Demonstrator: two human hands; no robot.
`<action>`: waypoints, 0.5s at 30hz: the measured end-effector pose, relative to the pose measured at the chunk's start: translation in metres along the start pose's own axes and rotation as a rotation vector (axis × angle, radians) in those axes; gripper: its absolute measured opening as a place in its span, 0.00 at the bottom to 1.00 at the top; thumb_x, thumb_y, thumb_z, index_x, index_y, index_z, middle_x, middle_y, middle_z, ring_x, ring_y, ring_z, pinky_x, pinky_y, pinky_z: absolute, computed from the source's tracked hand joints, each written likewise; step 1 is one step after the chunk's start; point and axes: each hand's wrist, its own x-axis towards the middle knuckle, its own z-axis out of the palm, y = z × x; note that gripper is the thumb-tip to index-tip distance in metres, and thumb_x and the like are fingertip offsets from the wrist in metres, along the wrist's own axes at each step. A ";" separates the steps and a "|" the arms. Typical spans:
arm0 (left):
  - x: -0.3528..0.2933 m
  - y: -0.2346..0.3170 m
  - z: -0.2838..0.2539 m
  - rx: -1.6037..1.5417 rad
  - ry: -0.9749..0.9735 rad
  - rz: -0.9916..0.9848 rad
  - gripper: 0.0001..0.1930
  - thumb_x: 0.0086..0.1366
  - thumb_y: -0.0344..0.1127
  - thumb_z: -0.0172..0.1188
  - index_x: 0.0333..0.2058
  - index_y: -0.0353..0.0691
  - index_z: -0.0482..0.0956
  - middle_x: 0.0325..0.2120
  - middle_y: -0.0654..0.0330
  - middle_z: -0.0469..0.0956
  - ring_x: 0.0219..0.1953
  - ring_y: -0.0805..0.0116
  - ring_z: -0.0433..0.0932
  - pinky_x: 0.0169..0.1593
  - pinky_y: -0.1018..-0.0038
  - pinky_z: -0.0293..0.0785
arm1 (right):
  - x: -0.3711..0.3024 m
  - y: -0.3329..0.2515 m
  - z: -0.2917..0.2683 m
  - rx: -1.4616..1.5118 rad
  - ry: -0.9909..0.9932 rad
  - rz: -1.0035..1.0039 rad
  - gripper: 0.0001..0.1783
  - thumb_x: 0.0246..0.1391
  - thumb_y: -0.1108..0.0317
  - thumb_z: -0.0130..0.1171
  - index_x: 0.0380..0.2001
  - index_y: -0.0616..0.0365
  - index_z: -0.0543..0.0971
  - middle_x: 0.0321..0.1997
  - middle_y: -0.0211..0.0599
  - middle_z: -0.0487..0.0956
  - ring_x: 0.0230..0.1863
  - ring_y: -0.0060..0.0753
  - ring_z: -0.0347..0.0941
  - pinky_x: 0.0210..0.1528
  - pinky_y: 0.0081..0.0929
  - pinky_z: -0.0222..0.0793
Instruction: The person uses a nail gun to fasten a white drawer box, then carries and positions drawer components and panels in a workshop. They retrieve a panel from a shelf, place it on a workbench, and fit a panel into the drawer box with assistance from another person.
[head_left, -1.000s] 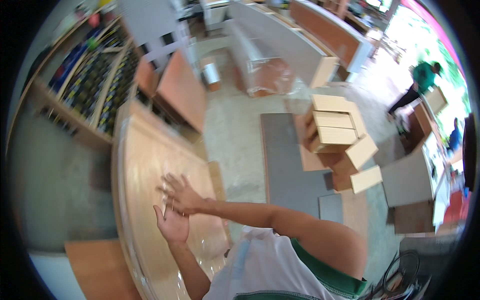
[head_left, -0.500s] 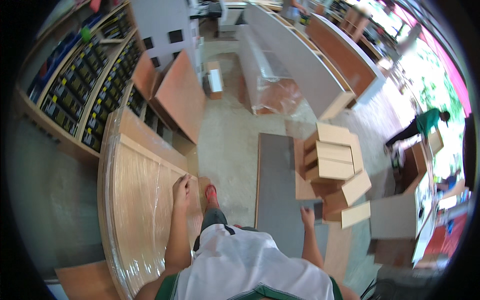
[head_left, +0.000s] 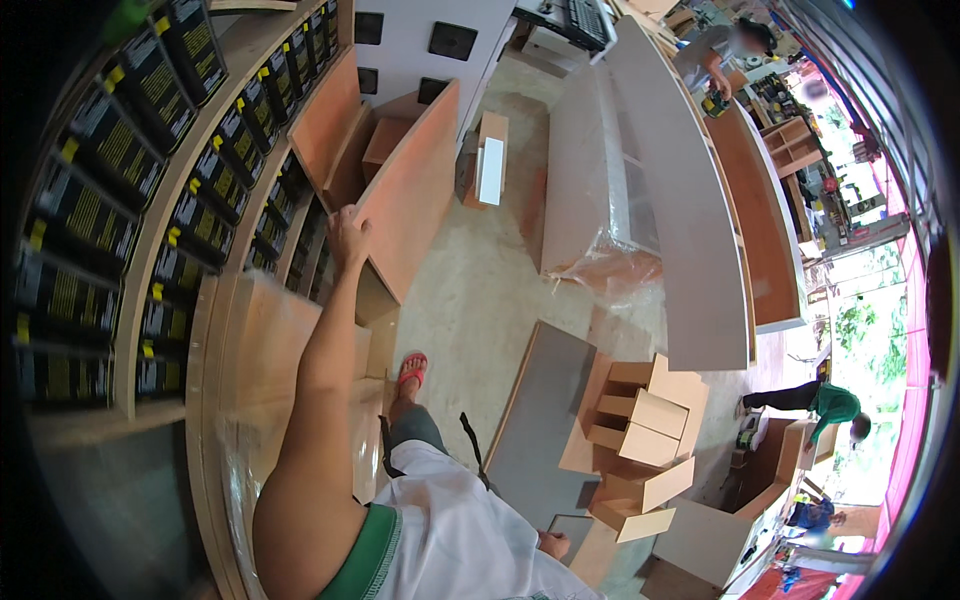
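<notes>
Left grip (head_left: 348,236) holds a brown panel (head_left: 415,190) near yellow-lettered black packages (head_left: 112,145).

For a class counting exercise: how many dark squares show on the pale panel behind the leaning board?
4: upper left square, upper right square, lower left square, lower right square. The leaning board may hide more.

We see smooth matt wood board (head_left: 415,190), glossy plastic wrap (head_left: 610,265), matt grey panel (head_left: 545,410), cloth shirt (head_left: 450,520), dull concrete floor (head_left: 475,295).
</notes>
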 end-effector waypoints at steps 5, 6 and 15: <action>0.067 0.001 0.042 0.236 -0.406 -0.130 0.26 0.61 0.45 0.63 0.55 0.40 0.70 0.50 0.47 0.76 0.56 0.44 0.72 0.54 0.54 0.73 | -0.016 -0.051 -0.040 -0.151 -0.046 0.085 0.17 0.35 0.64 0.78 0.21 0.62 0.78 0.25 0.40 0.81 0.26 0.37 0.75 0.31 0.38 0.72; 0.069 0.001 0.047 0.235 -0.436 -0.171 0.24 0.62 0.44 0.62 0.53 0.41 0.71 0.47 0.47 0.78 0.53 0.43 0.75 0.52 0.53 0.74 | -0.017 -0.058 -0.042 -0.164 -0.061 0.092 0.17 0.37 0.63 0.77 0.21 0.61 0.78 0.25 0.39 0.81 0.26 0.37 0.75 0.30 0.38 0.72; -0.016 0.064 0.072 0.181 -0.493 -0.019 0.14 0.67 0.43 0.56 0.46 0.44 0.70 0.36 0.47 0.82 0.38 0.43 0.82 0.40 0.51 0.78 | 0.018 -0.146 -0.053 -0.044 -0.224 0.123 0.15 0.51 0.58 0.67 0.26 0.58 0.77 0.25 0.34 0.79 0.25 0.30 0.75 0.25 0.31 0.69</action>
